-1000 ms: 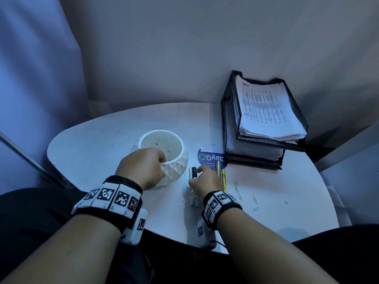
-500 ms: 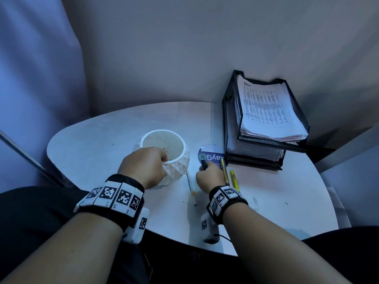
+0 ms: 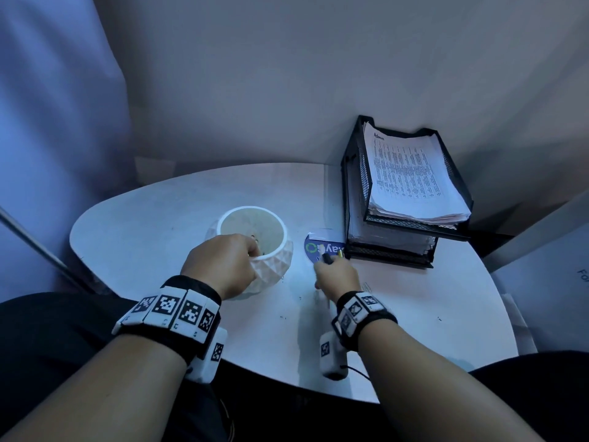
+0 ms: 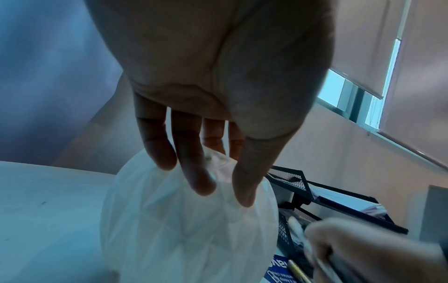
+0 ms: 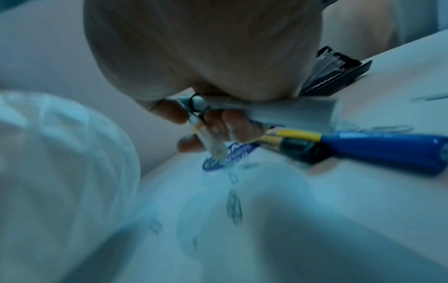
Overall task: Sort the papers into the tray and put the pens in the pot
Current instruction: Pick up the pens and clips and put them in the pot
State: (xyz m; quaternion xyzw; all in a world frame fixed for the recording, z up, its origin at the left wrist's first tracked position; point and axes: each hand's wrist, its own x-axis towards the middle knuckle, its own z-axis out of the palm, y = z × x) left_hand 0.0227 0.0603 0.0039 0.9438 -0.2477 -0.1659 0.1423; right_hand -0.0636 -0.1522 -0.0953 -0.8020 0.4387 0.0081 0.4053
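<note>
The pens (image 3: 328, 257) are now gathered in the right hand (image 3: 337, 275), at the centre of the head view: half a second ago a thin pen lay loose on the table between pot and hand and two yellow ones lay to its right, and none of these shows there now, only tips poking out above the knuckles. The right wrist view, blurred, shows the fingers (image 5: 232, 122) curled round a white pen and a thin clear one, while a blue and yellow marker (image 5: 378, 147) and a dark one sit at the right of that frame; whether those two are inside the grip or lie on the table, I cannot tell. The pot (image 3: 255, 247) stands left of centre, just beside that hand, looking empty of pens, and the left hand (image 3: 223, 266) grips its near rim, thumb on the faceted wall and fingers hooked over the edge, as the left wrist view confirms. So the pick-up seems nearly done and the drop into the pot looks next. The papers (image 3: 411, 177) already lie stacked in the tray (image 3: 350, 199) at the right, a blue sticker (image 3: 314, 247) lies between pot and tray, and the table (image 3: 143, 224) carries it all
</note>
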